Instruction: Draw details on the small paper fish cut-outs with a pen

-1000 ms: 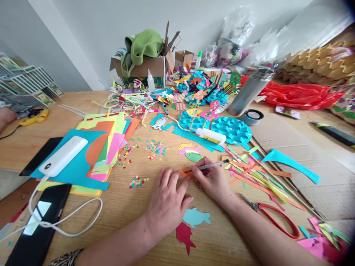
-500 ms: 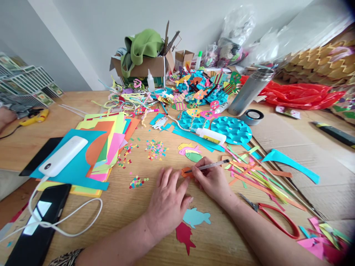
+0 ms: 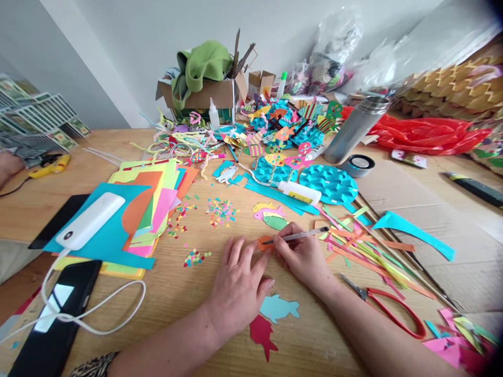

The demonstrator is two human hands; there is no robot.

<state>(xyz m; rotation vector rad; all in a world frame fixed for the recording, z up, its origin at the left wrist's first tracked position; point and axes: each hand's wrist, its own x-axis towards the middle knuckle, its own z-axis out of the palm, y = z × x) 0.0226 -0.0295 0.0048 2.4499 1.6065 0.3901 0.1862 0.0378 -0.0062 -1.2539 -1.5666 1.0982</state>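
My right hand (image 3: 302,256) grips a pen (image 3: 301,235), its tip on a small orange paper cutout (image 3: 264,243). The cutout lies flat on the wooden table, partly covered by my fingers. My left hand (image 3: 240,280) rests palm down with fingers spread, its fingertips at the cutout's left and lower edge. Just beyond are a pink paper fish (image 3: 269,211) and a green paper fish (image 3: 275,222). Nearer me, a light blue paper fish (image 3: 281,308) and a red paper fish (image 3: 262,335) lie below my left hand.
Red-handled scissors (image 3: 396,309) and paper strips (image 3: 369,251) lie at right. Confetti piles (image 3: 221,210) and coloured paper sheets (image 3: 98,214) are at left, with a power bank (image 3: 91,221) and phone (image 3: 58,314). A glue bottle (image 3: 299,193) and steel flask (image 3: 356,128) stand farther back; another person's hand (image 3: 10,166) shows far left.
The pen's upper end has shifted very slightly to the right with my right hand. My left hand stays in place, and the paper pieces look unchanged.
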